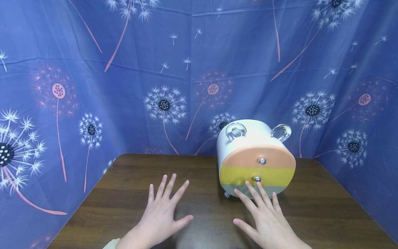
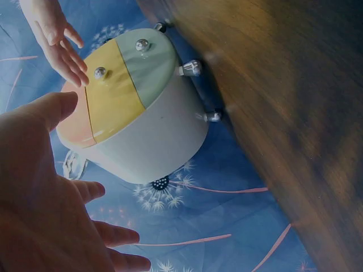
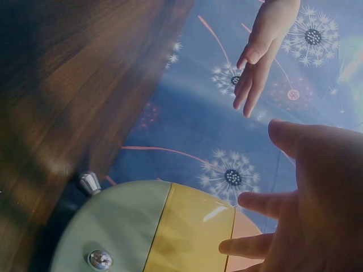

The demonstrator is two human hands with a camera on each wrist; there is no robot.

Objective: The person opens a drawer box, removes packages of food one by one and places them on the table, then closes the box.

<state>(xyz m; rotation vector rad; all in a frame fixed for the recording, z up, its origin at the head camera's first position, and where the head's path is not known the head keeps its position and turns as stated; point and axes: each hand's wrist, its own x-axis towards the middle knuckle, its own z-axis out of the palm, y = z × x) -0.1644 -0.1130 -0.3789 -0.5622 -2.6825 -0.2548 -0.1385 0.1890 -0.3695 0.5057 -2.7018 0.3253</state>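
A small rounded drawer cabinet (image 1: 258, 133) with a white body stands on the right part of the table. Its front has a peach drawer (image 1: 240, 159), a yellow drawer (image 1: 236, 175) and a green drawer (image 3: 125, 221), each with a round silver knob. Two clear ear-shaped pieces stick up from the top, and short metal feet (image 2: 191, 68) support it. My left hand (image 1: 163, 214), fingers spread, is held left of the cabinet and holds nothing. My right hand (image 1: 268, 219), also spread and holding nothing, is in front of the cabinet; its fingertips overlap the lower front in the head view.
The brown wooden table (image 1: 124, 193) has rounded back corners. Behind and beside it hangs a blue cloth (image 1: 174, 41) printed with white and pink dandelions. The cabinet stands near the table's back edge.
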